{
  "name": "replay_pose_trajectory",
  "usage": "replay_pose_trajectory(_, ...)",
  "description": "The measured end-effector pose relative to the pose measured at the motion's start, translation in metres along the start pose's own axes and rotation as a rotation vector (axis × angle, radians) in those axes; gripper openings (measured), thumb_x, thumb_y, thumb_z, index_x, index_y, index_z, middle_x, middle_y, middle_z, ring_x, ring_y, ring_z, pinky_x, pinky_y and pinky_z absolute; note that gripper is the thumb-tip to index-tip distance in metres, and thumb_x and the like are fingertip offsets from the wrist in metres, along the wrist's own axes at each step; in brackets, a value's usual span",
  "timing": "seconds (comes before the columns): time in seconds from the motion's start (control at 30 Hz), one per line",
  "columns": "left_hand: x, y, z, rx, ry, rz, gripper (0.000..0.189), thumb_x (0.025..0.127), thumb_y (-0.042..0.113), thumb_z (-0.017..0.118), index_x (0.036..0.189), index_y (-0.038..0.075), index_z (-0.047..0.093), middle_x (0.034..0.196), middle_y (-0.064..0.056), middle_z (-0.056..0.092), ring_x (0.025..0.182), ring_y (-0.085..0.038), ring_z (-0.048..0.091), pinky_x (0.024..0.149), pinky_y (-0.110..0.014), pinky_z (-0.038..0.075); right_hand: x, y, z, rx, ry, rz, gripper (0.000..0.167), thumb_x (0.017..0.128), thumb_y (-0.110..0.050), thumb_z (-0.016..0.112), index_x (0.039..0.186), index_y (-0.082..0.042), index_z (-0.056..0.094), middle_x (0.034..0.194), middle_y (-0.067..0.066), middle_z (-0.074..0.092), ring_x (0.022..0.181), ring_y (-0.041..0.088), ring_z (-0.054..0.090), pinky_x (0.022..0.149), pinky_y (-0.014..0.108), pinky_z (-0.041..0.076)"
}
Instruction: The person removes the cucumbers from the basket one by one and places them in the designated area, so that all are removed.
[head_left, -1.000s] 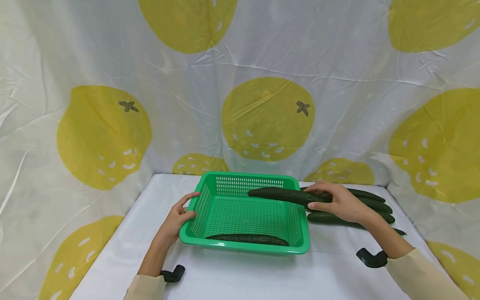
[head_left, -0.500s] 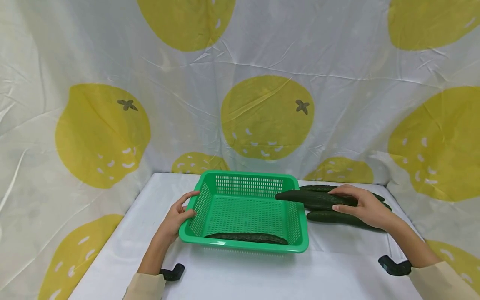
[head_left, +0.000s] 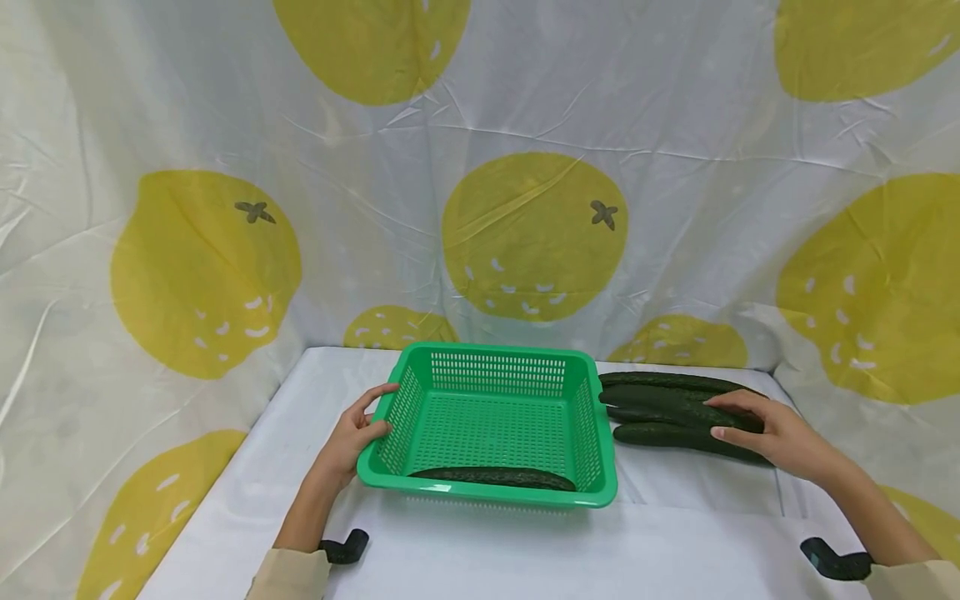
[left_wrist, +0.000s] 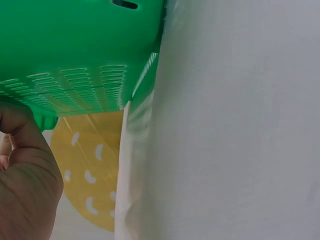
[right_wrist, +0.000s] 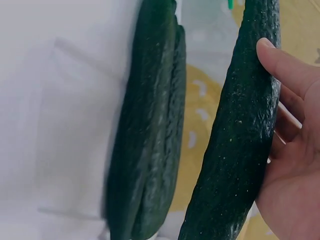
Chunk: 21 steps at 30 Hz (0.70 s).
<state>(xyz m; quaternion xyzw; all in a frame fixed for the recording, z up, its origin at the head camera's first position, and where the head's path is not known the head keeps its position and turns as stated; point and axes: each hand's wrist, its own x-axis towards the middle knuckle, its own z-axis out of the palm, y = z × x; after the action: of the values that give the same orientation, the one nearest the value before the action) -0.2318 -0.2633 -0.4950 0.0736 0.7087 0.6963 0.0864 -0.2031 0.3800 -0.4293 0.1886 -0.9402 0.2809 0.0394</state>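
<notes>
My left hand [head_left: 348,437] grips the left rim of a green plastic basket [head_left: 487,429], thumb on top. In the left wrist view the slotted side of the basket shows above the hand [left_wrist: 27,170]. One dark green cucumber [head_left: 495,477] lies inside, along the near wall. To the right of the basket, my right hand [head_left: 783,437] holds another cucumber [right_wrist: 235,125] between thumb and fingers. In the right wrist view it is apart from the cucumbers [right_wrist: 147,120] lying side by side on the white cloth.
A white cloth [head_left: 480,550] covers the table. Several cucumbers [head_left: 690,439] lie to the right of the basket, close to its wall. Behind and at both sides hangs a white curtain [head_left: 360,233] with large yellow lemon prints.
My right hand has moved right with its cucumber, from over the basket to above the cucumbers beside it. My left hand and the basket have stayed in place.
</notes>
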Motion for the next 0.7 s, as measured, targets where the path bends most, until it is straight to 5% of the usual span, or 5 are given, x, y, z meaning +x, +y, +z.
replay_pose_trajectory(0.13,-0.001,0.001,0.001,0.001,0.007,-0.003,0.067,0.096,-0.001,0.058,0.158,0.018,0.037,0.087,-0.009,0.071,0.085,-0.022,0.075,0.074,-0.037,0.064,-0.011,0.011,0.003,-0.009,-0.013,0.04,0.045,0.097,-0.035,0.072,0.138,-0.018,0.063,0.136,0.007,0.062,0.113,-0.025,0.038,0.087,0.022,0.051)
replay_pose_trajectory(0.47,-0.001,0.0,0.002,0.017,0.019,-0.01,0.067,0.097,-0.001,0.057,0.158,0.018,0.037,0.103,-0.018,0.07,0.088,-0.021,0.072,0.076,-0.037,0.063,-0.028,0.037,0.019,0.015,0.015,0.026,0.041,0.092,-0.029,0.079,0.131,-0.021,0.067,0.128,0.002,0.066,0.11,-0.021,0.045,0.083,0.017,0.049)
replay_pose_trajectory(0.7,0.0,-0.001,0.0,0.005,0.008,0.002,0.067,0.097,-0.001,0.057,0.158,0.018,0.037,0.088,-0.009,0.07,0.083,-0.02,0.073,0.073,-0.035,0.063,-0.029,0.045,0.033,-0.017,-0.004,0.038,0.043,0.09,-0.034,0.08,0.129,-0.02,0.068,0.126,0.004,0.067,0.109,-0.018,0.047,0.084,0.021,0.052)
